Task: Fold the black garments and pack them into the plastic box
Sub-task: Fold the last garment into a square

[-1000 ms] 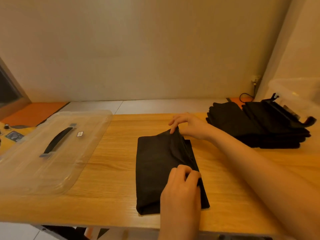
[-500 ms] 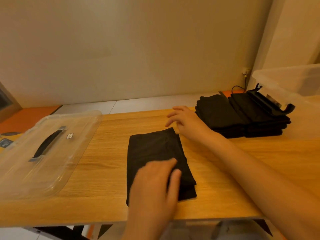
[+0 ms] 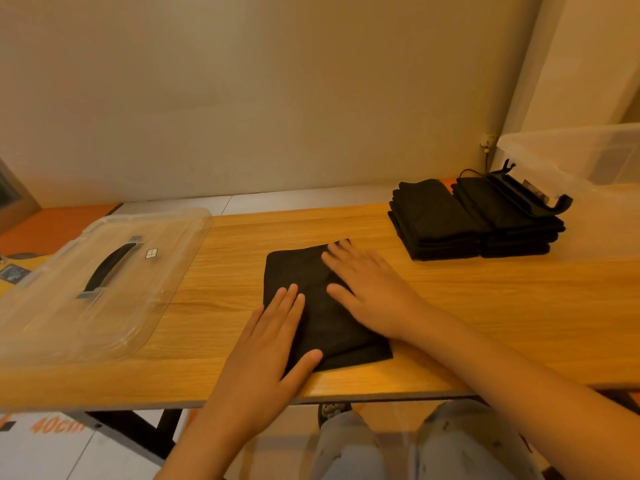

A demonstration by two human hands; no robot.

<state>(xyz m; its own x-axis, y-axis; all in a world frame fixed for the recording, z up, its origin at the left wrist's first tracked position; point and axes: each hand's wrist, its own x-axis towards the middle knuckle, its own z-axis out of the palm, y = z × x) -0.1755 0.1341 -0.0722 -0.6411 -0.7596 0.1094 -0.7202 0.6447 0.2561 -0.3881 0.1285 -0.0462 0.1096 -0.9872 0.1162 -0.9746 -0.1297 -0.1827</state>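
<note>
Nearest are the person's knees (image 3: 346, 448) in pale jeans, below the front edge of the table (image 3: 485, 306). Just past that edge the left hand (image 3: 266, 344) lies flat, fingers straight and together and thumb spread, its palm on the near left corner of the garment (image 3: 298, 268). The garment is a black, roughly rectangular folded piece lying flat on the wood in mid-table. The right hand (image 3: 374, 292) rests on its right half, fingers also straight and slightly fanned, gripping nothing. Both hands seem to be pressing the fold flat, so the step in hand looks like smoothing one finished fold, or the last of them. To the left, apart from the garment, a clear lid (image 3: 86, 317) with a dark handle (image 3: 107, 268) lies on the table. Farther right, two stacks (image 3: 436, 220) of folded black garments sit side by side. Just behind them stands the clear box (image 3: 588, 161), a black latch at its rim touching the right stack. Nothing black shows inside the box, so packing appears not yet begun. The next move likely calls for either one more fold across or a two-handed lift, fingers slid under both ends so the layers do not slip open, then a carry right to the stacks or the box. A plain wall (image 3: 277, 98) closes the view.
</note>
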